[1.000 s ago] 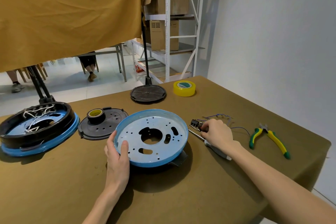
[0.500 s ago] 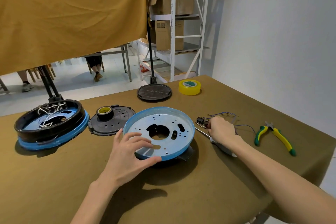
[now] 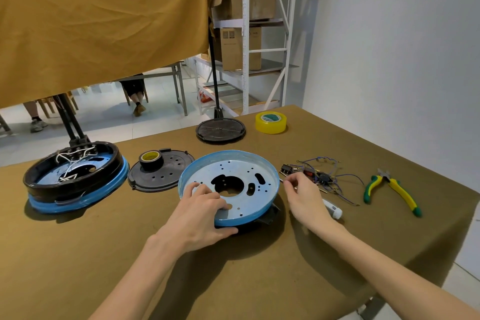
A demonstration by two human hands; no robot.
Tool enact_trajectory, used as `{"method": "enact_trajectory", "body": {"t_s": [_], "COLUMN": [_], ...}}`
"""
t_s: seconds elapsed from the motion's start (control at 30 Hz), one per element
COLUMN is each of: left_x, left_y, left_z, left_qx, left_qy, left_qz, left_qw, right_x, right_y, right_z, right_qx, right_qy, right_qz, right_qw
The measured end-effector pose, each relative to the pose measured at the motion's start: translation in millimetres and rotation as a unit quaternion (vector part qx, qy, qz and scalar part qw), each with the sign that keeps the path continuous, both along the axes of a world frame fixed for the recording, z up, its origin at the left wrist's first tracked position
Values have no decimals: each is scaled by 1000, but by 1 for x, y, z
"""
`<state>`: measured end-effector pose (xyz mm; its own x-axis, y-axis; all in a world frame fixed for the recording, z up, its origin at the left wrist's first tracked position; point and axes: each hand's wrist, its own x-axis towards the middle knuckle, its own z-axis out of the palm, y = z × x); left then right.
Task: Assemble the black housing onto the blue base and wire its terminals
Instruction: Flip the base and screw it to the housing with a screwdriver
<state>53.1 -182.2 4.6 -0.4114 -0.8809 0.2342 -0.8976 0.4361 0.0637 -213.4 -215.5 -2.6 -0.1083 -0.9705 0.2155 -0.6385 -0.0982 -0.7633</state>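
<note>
The blue base [image 3: 235, 157], a round dish with a holed metal plate, sits tilted in the middle of the table. A black part [image 3: 268, 218] pokes out from under its near right edge. My left hand [image 3: 200, 215] grips the near rim, fingers on the plate and thumb under the edge. My right hand [image 3: 305, 196] is just right of the base. Its thumb and forefinger pinch at the metal shaft of the screwdriver [image 3: 333, 210], which lies under the palm. A bundle of thin wires with small terminals [image 3: 319, 176] lies beyond that hand.
At the left stands an assembled black housing on a blue base [image 3: 75, 176] with white wires inside. A black lid [image 3: 166, 176] carries a black tape roll [image 3: 150, 160]. Yellow tape [image 3: 271, 122], a stand foot [image 3: 220, 130] and green-yellow pliers [image 3: 392, 192] also lie on the table.
My left hand left the base's left rim and now grips its near rim with fingers on the plate. My right hand drew back from the wires toward the base.
</note>
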Motion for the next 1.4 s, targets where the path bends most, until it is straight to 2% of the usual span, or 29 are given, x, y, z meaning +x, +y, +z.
{"method": "enact_trajectory", "body": {"t_s": [0.17,0.27,0.33,0.43,0.57,0.63,0.7,0.8,0.87,0.97,1.07,1.13,1.3,1.4], "left_x": [-3,-5,-7,-5,1,1,3,2,-1,-8,-13,-17,-26,-24], "left_y": [1,1,2,6,12,12,9,5,3,-1,-6,-8,-4,-2], "left_z": [-5,-3,-1,-1,-11,-10,-2,15,29,48,54,53,47,46], "left_qx": [-8,-14,-42,-98,-165,-200,-228,-231,-207,-180,-134,-85,-44,-30], "left_qy": [19,42,78,131,115,133,158,232,317,454,592,647,679,687], "left_qz": [10,7,12,17,4,13,13,28,57,116,143,144,132,124], "left_qw": [1000,999,996,986,979,971,961,944,924,865,782,744,721,715], "right_x": [11,19,21,22,20,21,27,33,35,35,39,44,58,65], "right_y": [18,21,21,17,12,9,5,0,1,8,15,19,22,21], "right_z": [0,15,29,46,71,83,96,106,106,100,90,84,77,82], "right_qx": [217,280,271,255,268,267,235,117,27,-49,-50,-49,-78,-102], "right_qy": [-113,-305,-369,-415,-468,-485,-473,-360,-296,-288,-284,-272,-250,-267], "right_qz": [34,58,55,53,76,97,103,96,103,129,170,185,207,224], "right_qw": [969,909,888,872,839,827,843,921,949,948,942,943,943,932]}}
